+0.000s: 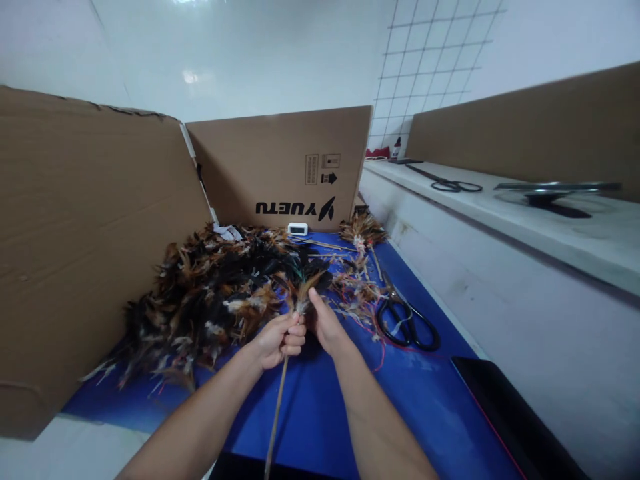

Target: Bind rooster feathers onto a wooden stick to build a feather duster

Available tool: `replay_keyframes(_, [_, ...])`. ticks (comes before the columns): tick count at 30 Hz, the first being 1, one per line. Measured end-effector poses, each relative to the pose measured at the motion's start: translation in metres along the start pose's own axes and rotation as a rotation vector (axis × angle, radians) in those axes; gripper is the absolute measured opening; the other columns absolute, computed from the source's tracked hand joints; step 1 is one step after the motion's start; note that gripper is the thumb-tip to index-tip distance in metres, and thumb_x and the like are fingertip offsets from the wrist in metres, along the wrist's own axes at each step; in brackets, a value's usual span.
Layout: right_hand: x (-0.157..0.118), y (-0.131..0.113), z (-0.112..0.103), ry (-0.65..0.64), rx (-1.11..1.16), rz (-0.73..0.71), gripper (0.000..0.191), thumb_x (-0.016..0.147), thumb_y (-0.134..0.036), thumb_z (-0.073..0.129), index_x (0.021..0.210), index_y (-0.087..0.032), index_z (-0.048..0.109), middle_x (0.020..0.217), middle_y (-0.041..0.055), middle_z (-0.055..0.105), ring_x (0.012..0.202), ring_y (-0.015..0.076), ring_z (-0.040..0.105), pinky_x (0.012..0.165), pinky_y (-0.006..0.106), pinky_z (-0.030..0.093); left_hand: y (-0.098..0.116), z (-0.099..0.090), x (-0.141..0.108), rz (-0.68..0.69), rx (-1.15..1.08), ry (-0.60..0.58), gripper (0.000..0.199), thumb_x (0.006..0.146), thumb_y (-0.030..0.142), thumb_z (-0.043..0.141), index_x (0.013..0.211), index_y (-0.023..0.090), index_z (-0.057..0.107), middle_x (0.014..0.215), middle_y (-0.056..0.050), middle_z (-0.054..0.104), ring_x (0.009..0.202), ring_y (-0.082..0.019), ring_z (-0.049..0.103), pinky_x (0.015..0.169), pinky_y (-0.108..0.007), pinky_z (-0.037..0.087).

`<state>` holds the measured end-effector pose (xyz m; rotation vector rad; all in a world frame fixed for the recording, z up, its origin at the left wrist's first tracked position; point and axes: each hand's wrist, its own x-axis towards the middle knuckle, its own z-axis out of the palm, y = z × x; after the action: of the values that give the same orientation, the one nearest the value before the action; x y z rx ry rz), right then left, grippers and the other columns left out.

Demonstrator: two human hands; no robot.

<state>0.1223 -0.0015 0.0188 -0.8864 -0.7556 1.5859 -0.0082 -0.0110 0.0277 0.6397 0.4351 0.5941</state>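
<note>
My left hand [284, 340] is closed in a fist round a thin stick [277, 407], just under the feathers at its upper end. The stick runs down towards me, past the lower edge of the view. Brown and dark feathers [303, 293] fan out above that fist. Against their right side lies the thumb of my right hand [326, 325], whose other fingers are mostly hidden behind them. A large heap of brown and black feathers [215, 293] spreads over the blue table surface to the left.
Black-handled scissors [407, 323] lie at right beside red string [381, 353] and loose feather scraps [357, 290]. Cardboard panels [280, 160] stand behind and left. A small white display device [298, 229] sits at the back. More scissors [450, 183] rest on the right ledge [530, 220].
</note>
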Motion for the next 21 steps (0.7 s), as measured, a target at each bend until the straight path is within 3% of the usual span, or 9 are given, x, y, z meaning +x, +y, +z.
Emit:
replay_keyframes(8, [0.003, -0.001, -0.012, 0.079, 0.136, -0.042, 0.045, 0.075, -0.059, 0.045, 0.066, -0.017, 0.058, 0.055, 0.0029, 0.061, 0.052, 0.0150, 0.056, 0.050, 0.028, 0.045, 0.014, 0.003, 0.003, 0.029, 0.043, 0.025, 0.020, 0.080, 0.028, 0.052, 0.074, 0.015, 0.038, 0.056, 0.008, 0.024, 0.039, -0.001, 0.016, 0.035, -0.012, 0.010])
replay_keyframes(14, [0.004, 0.004, -0.013, 0.208, 0.021, -0.145, 0.038, 0.074, -0.052, 0.053, 0.066, -0.016, 0.058, 0.053, 0.0007, 0.058, 0.047, 0.0116, 0.053, 0.045, 0.023, 0.043, 0.015, 0.004, 0.023, -0.030, 0.026, 0.132, 0.017, 0.082, 0.025, 0.046, 0.071, 0.017, 0.036, 0.052, 0.008, 0.026, 0.036, -0.001, 0.015, 0.035, -0.013, 0.008])
replay_keyframes(21, [0.009, 0.012, -0.018, 0.378, -0.136, -0.304, 0.030, 0.073, -0.047, 0.056, 0.074, -0.017, 0.058, 0.053, -0.0028, 0.054, 0.045, 0.0092, 0.050, 0.041, 0.020, 0.040, 0.005, -0.005, 0.032, -0.094, 0.082, 0.106, 0.012, 0.082, 0.024, 0.041, 0.073, 0.016, 0.040, 0.050, 0.008, 0.027, 0.034, -0.001, 0.015, 0.036, -0.014, 0.008])
